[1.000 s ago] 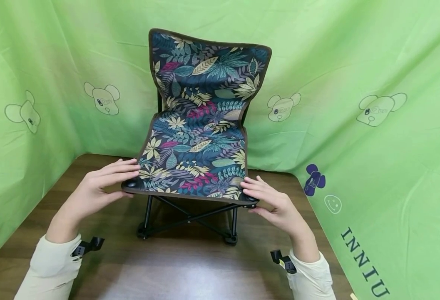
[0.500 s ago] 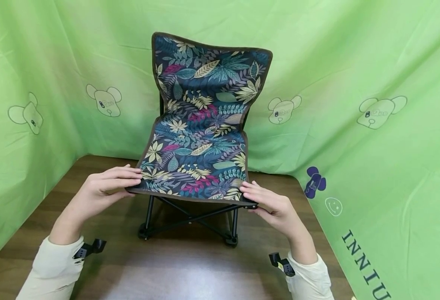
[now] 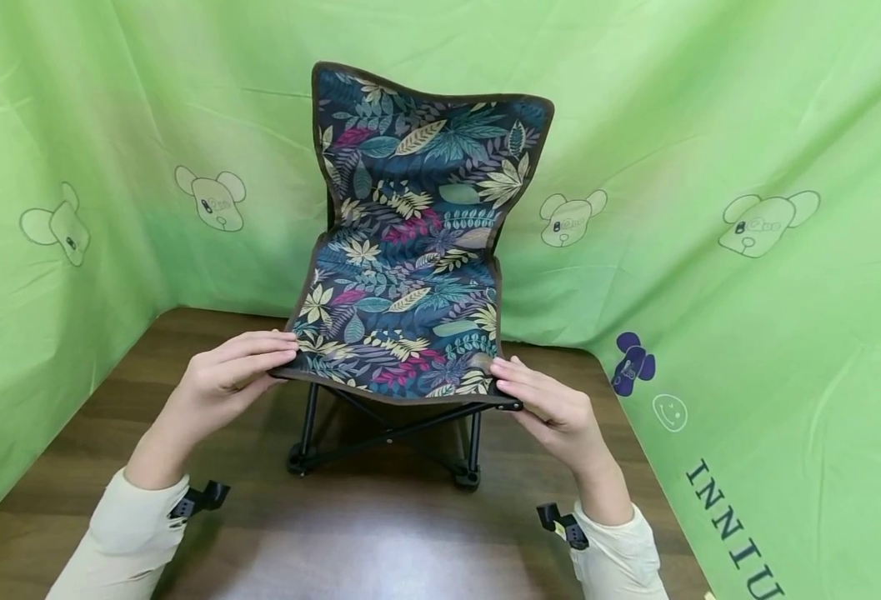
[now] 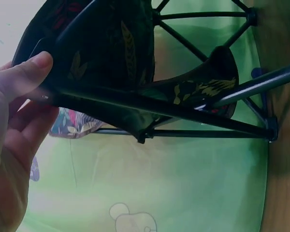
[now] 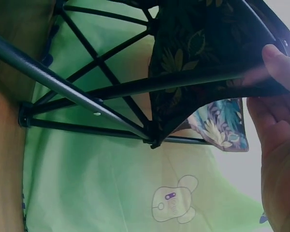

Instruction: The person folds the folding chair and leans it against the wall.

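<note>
A small folding chair [image 3: 410, 308] with dark leaf-print fabric and black crossed legs stands unfolded in the middle of the head view. My left hand [image 3: 233, 375] grips the seat's front left corner, fingers on top and thumb below. At the front right corner my right hand [image 3: 553, 408] holds on in the same way. From underneath, the left wrist view shows the thumb [image 4: 41, 63] against the frame and a black tube [image 4: 183, 108] running to the leg. The right wrist view has the other thumb [image 5: 273, 55] under its corner, beside the crossed tubes [image 5: 101, 60].
The chair's feet [image 3: 466, 475] stand on a brown wooden tabletop [image 3: 380, 542]. Green cloth [image 3: 635, 100] printed with bear heads and letters encloses the back and both sides. Each sleeve carries a small black wrist camera [image 3: 200, 500].
My left hand has closed from a loose touch onto the front left corner. The chair and left hand have shifted slightly right in the head view; the right hand keeps its corner.
</note>
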Action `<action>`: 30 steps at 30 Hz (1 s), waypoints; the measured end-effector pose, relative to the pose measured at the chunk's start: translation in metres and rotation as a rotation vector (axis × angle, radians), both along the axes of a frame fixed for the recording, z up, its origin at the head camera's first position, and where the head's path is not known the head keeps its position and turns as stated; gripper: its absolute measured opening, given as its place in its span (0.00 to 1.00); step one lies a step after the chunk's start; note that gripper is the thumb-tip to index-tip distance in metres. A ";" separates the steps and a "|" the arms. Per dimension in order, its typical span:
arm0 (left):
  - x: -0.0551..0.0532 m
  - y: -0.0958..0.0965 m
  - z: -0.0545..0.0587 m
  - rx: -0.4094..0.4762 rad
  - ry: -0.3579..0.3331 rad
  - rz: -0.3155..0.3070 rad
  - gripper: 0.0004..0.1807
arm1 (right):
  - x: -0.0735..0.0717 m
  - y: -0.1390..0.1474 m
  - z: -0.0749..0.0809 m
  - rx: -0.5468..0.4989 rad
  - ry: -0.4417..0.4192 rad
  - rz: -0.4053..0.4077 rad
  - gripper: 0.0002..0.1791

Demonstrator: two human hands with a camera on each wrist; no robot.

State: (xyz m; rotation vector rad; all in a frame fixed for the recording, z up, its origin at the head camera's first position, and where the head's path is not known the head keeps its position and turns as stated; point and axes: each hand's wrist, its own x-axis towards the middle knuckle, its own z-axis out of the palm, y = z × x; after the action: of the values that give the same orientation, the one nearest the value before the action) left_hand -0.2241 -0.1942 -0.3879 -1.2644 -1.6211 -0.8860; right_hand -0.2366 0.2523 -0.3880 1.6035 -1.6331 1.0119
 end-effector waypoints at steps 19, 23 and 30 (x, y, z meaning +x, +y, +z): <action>-0.002 0.013 0.010 0.033 0.059 0.041 0.17 | 0.007 -0.011 0.026 -0.027 0.044 -0.078 0.15; -0.007 0.013 0.016 0.031 0.061 0.055 0.17 | 0.007 -0.015 0.037 -0.024 0.058 -0.106 0.15; -0.011 0.013 0.020 0.071 0.055 0.089 0.17 | 0.006 -0.024 0.049 0.005 0.083 -0.133 0.16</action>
State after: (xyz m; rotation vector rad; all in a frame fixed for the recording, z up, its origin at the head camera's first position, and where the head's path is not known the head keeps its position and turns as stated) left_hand -0.2354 -0.1808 -0.3683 -1.1492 -1.5765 -0.8387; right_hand -0.2309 0.2280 -0.3393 1.4980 -1.6625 0.8624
